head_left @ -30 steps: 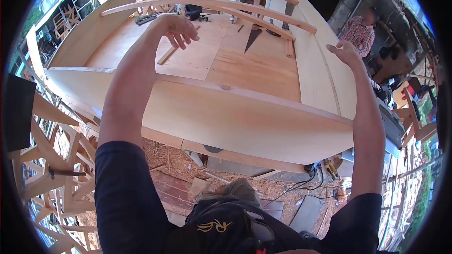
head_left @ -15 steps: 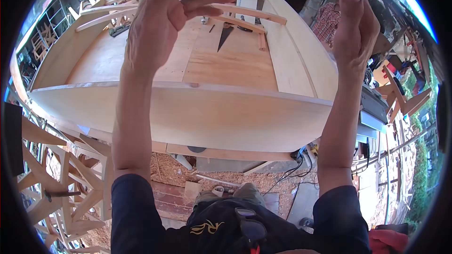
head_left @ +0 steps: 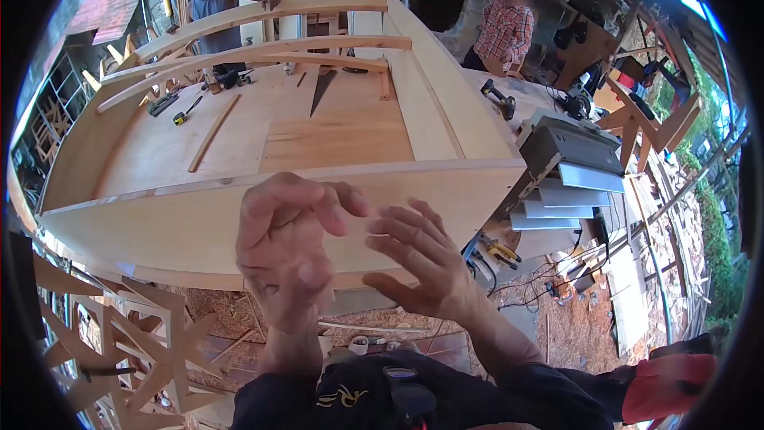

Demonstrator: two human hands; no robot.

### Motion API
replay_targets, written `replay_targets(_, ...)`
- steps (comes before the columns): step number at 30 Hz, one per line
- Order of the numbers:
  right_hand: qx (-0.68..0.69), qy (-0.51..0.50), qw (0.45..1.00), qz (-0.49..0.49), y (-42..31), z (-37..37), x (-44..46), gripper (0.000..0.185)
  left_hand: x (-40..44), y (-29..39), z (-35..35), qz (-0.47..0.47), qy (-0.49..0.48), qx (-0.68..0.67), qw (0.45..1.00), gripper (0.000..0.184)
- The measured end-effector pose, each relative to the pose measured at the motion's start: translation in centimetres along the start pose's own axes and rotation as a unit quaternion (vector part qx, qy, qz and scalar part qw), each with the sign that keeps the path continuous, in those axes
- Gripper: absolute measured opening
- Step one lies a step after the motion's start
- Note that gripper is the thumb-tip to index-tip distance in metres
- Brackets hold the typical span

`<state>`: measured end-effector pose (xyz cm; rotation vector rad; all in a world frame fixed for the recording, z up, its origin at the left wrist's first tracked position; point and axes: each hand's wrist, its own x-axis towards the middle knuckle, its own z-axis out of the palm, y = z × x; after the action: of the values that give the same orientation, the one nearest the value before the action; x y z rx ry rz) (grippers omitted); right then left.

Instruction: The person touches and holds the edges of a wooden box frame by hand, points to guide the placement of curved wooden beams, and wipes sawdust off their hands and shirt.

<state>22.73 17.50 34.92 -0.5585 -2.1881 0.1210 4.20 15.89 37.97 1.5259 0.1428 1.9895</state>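
Observation:
My left hand (head_left: 290, 251) is raised in front of my chest, its fingers curled but apart, with nothing in it. Close beside it on the right, my right hand (head_left: 422, 263) has its fingers spread and is empty too. Both are in front of the near side panel (head_left: 159, 227) of a large wooden frame; touching cannot be made out. Inside the frame, on its plywood floor (head_left: 342, 139), lie a handsaw (head_left: 321, 94), a thin wood strip (head_left: 213, 134) and a tape measure (head_left: 188, 111). Curved wooden beams (head_left: 263, 52) span the far part.
A person in a grey sleeveless top (head_left: 215, 20) stands behind the frame, a hand on its far beam. Another person in a checked shirt (head_left: 504, 30) is at the back right. A cordless drill (head_left: 499, 99) and a grey machine (head_left: 569, 143) stand right. Wooden pieces (head_left: 151, 334) crowd the left.
Both hands have come down and closer together, from high and wide apart to before my chest. The view has shifted, showing more of the right side and both people.

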Motion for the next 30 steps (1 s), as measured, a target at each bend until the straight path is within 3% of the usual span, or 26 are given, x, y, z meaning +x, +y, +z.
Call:
replay_targets(2,-0.072,0.090,0.993,-0.007,2.5,-3.8,0.3,0.029,-0.2,-0.7,1.7,0.000,-0.083,-0.033,0.996,0.060)
replay_targets(6,-0.156,0.201,0.966,0.034,7.0,-8.1,1.1,0.024,-1.0,0.0,6.4,-0.091,-0.160,-0.112,0.976,0.043)
replay_targets(8,-0.161,0.191,0.967,0.056,8.6,-8.7,0.9,0.024,-1.4,1.0,8.4,-0.149,-0.180,-0.132,0.963,0.033)
replay_targets(10,-0.162,0.179,0.968,0.068,9.5,-8.7,0.6,0.025,-1.6,1.2,10.4,-0.186,-0.175,-0.218,0.942,0.034)
replay_targets(16,-0.220,0.117,0.968,0.028,11.9,-7.6,-0.6,0.026,-1.2,1.1,13.5,-0.174,-0.192,-0.365,0.894,0.034)
replay_targets(19,-0.234,0.147,0.961,-0.003,11.7,-6.7,-0.7,0.026,-1.3,1.4,14.0,-0.166,-0.194,-0.360,0.897,0.032)
replay_targets(22,-0.218,0.134,0.964,0.072,11.4,-6.3,-0.9,0.017,-1.2,1.5,14.5,-0.158,-0.194,-0.337,0.908,0.031)
replay_targets(30,-0.240,0.160,0.957,0.037,12.4,-5.7,-1.1,0.019,-1.2,1.5,15.1,-0.137,-0.193,-0.200,0.951,0.029)
